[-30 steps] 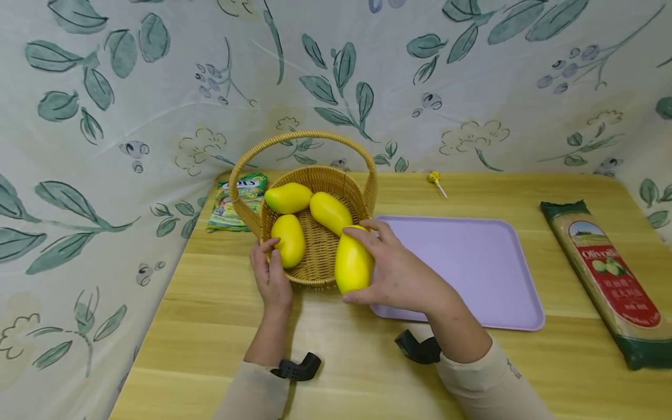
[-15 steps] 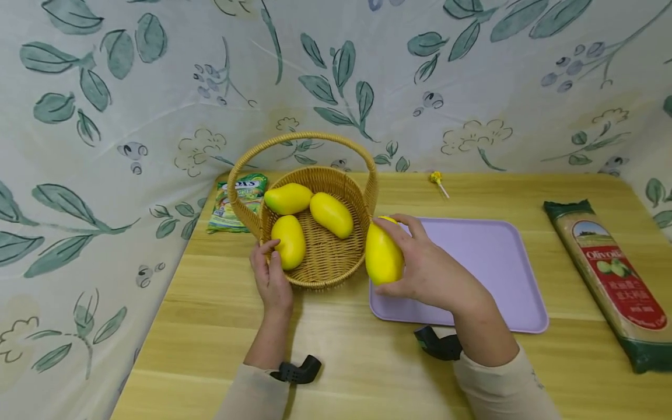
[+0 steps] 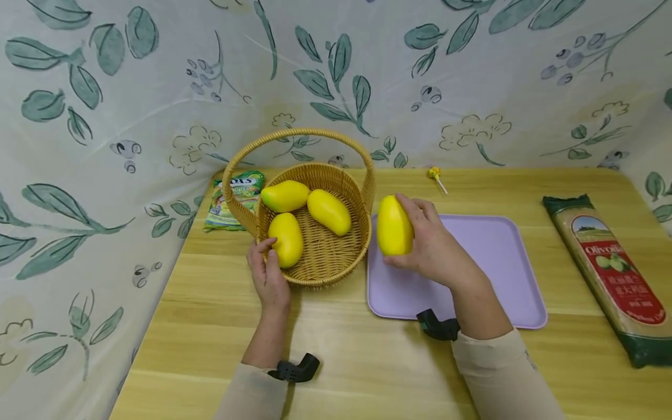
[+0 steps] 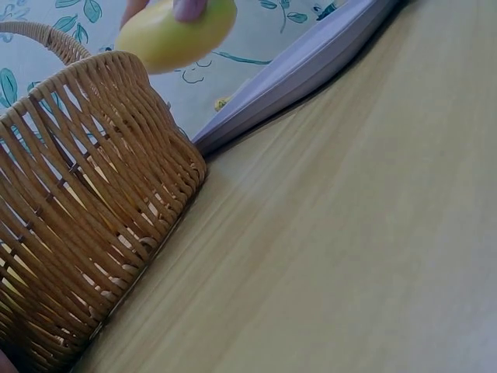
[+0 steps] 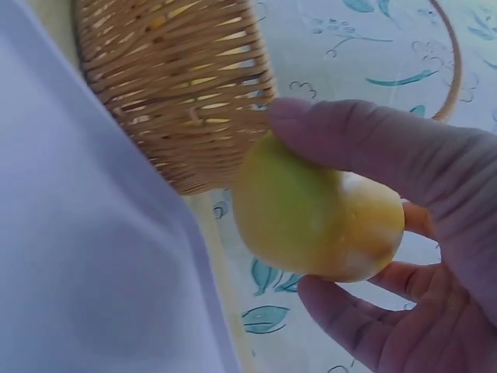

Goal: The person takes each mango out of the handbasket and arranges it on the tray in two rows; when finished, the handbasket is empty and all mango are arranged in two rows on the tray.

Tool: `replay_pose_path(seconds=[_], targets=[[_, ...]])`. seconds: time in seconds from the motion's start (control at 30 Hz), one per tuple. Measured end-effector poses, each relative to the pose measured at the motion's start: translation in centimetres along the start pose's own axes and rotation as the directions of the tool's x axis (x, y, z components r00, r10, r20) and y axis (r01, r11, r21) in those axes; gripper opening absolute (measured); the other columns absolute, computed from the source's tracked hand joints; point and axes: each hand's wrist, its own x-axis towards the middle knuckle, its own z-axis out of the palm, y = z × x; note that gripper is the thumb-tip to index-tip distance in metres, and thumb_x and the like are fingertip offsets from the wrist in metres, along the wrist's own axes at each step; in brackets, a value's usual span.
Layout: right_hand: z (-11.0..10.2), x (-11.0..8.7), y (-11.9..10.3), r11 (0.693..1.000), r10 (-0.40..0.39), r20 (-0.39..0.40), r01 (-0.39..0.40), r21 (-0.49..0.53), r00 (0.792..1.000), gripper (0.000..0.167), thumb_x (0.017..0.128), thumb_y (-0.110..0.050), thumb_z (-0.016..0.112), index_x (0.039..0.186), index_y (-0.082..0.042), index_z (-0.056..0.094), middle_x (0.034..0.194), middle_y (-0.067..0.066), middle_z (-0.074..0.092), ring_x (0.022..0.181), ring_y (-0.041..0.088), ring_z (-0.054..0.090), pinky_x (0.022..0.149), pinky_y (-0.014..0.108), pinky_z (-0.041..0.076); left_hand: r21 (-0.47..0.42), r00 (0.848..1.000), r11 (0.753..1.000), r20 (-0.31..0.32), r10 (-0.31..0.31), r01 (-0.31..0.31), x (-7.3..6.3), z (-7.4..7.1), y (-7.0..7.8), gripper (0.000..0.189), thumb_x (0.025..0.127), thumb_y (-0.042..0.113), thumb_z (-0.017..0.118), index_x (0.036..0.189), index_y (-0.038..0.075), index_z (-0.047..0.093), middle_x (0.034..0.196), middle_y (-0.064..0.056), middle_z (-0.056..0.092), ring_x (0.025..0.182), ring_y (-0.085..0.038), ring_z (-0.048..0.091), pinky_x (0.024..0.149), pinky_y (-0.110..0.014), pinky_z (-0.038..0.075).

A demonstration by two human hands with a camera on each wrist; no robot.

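My right hand (image 3: 427, 245) grips a yellow mango (image 3: 394, 226) upright above the left edge of the lilac tray (image 3: 488, 256); the same mango (image 5: 311, 210) fills the right wrist view, and shows as mango (image 4: 175, 35) at the top of the left wrist view. My left hand (image 3: 269, 274) holds the near rim of the wicker basket (image 3: 336, 271), fingers against it. Three more mangoes (image 3: 286, 239) lie inside the basket. The basket wall (image 4: 85, 202) is close in the left wrist view.
A green snack packet (image 3: 233, 201) lies behind the basket at the left. A long noodle packet (image 3: 611, 268) lies at the right table edge. A small yellow lollipop (image 3: 434, 175) sits near the back. Leaf-print cloth walls stand left and behind.
My right hand has carried the mango from the basket's near right rim rightward and up, over the tray's left edge. The left hand has stayed on the basket.
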Motion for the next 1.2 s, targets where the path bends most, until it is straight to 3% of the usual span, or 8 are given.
replay_pose_path(seconds=[0.27, 0.57, 1.0, 1.2], targets=[[1.0, 1.3, 1.1, 0.999, 0.023, 0.010, -0.024, 0.042, 1.000, 0.124, 0.072, -0.024, 0.093, 0.164, -0.006, 0.011, 0.163, 0.024, 0.026, 0.140, 0.042, 0.042, 0.117, 0.063, 0.033, -0.004, 1.000, 1.000, 0.010, -0.012, 0.012, 0.0, 0.0, 0.1, 0.027, 0.103, 0.012, 0.042, 0.120, -0.002, 0.058, 0.155, -0.015, 0.036, 0.155, -0.030, 0.018, 0.128, -0.051, 0.006], [2.9, 2.5, 2.6, 0.994, 0.059, -0.022, -0.057, 0.095, 0.998, 0.120, 0.074, -0.026, 0.092, 0.164, -0.006, 0.014, 0.155, 0.027, 0.037, 0.121, 0.038, 0.054, 0.106, 0.057, 0.048, -0.006, 1.000, 1.000, 0.015, -0.010, 0.010, 0.1, 0.0, 0.2, 0.028, 0.103, 0.012, 0.041, 0.120, -0.003, 0.057, 0.155, -0.017, 0.035, 0.156, -0.033, 0.015, 0.127, -0.054, 0.005], [4.0, 3.0, 3.1, 0.991, 0.080, 0.013, -0.081, 0.109, 0.997, 0.119, 0.079, -0.033, 0.089, 0.163, -0.001, 0.011, 0.164, 0.026, 0.029, 0.144, 0.040, 0.040, 0.118, 0.058, 0.035, 0.012, 0.999, 0.999, 0.020, -0.042, 0.041, -0.1, -0.2, 0.1, 0.027, 0.103, 0.011, 0.041, 0.121, -0.001, 0.057, 0.157, -0.014, 0.033, 0.157, -0.031, 0.013, 0.128, -0.053, 0.004], [4.2, 3.1, 3.1, 0.985, 0.100, -0.007, -0.098, 0.145, 0.995, 0.118, 0.079, -0.031, 0.089, 0.163, -0.001, 0.011, 0.161, 0.026, 0.034, 0.133, 0.039, 0.051, 0.110, 0.055, 0.045, 0.016, 0.999, 0.999, 0.022, -0.037, 0.037, -0.1, -0.2, 0.1, 0.028, 0.103, 0.012, 0.041, 0.121, -0.001, 0.057, 0.156, -0.015, 0.034, 0.157, -0.032, 0.013, 0.128, -0.053, 0.004]])
